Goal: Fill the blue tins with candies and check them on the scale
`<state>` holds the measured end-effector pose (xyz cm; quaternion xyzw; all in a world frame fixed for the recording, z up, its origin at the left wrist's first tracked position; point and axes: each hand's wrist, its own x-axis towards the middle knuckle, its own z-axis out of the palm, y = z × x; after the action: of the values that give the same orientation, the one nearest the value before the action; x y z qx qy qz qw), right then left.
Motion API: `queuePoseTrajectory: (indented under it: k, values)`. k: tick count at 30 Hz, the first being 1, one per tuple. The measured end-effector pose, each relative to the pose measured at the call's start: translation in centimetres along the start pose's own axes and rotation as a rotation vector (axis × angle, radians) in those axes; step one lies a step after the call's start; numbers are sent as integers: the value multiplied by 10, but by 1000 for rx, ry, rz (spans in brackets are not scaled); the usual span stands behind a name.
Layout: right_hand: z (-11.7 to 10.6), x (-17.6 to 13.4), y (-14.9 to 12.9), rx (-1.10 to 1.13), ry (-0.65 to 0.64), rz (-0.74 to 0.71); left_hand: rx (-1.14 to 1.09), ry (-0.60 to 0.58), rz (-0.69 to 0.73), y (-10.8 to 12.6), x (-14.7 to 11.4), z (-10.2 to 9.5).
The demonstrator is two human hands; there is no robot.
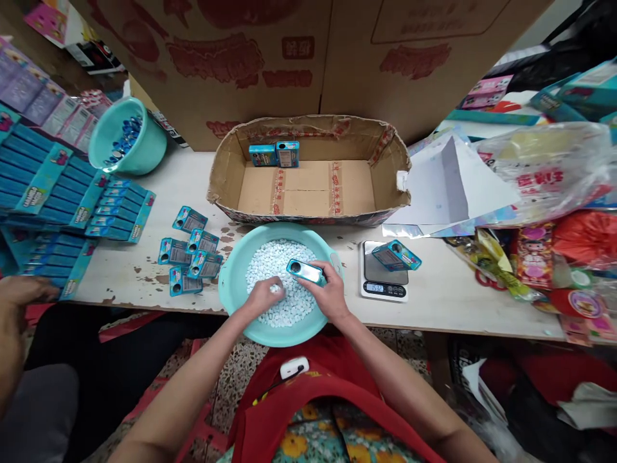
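Note:
My right hand [330,292] grips a small blue candy box [306,271] over the turquoise basin [231,283]. The box is tilted, with a pale top face and a dark round spot at one end. In the basin lies a heap of small white candies [284,257]. My left hand [263,299] is closed low over the heap, beside the box, with white candies at its fingertips. To the right, another blue box [395,255] rests on a digital scale [384,290] with a lit display. Several similar boxes [202,241] lie left of the basin.
Behind the basin stands an open cardboard carton [308,215] with two blue boxes [274,155] inside. A turquoise bucket [144,151] holds small blue pieces. Stacked blue display packs [120,209] line the left, near another person's hand [29,290]. Papers [434,186] and plastic packaging [544,173] cover the right.

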<state>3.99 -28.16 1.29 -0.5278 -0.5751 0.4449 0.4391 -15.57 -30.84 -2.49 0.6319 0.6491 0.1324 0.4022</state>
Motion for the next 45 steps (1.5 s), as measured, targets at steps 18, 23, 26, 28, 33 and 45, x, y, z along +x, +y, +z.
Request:
queuePoseTrajectory:
  k: [18,23,26,28,33,45]
  values:
    - [16,-10,-26,-182,-139,-92,-1344,695,-17,91,12,-30]
    - [17,-7,-29,-224,-140,-86,-1181,767,-6,97,13,-27]
    - [20,-7,-29,-252,-128,-71,-984,820,20,98,14,-23]
    - [21,-7,-31,-291,-130,-73,-843,824,24,98,13,-18]
    - [21,-9,-39,-398,-158,-112,-807,755,19,101,13,-13]
    - [13,-8,-32,-250,-158,-74,-1226,685,-76,111,24,-21]
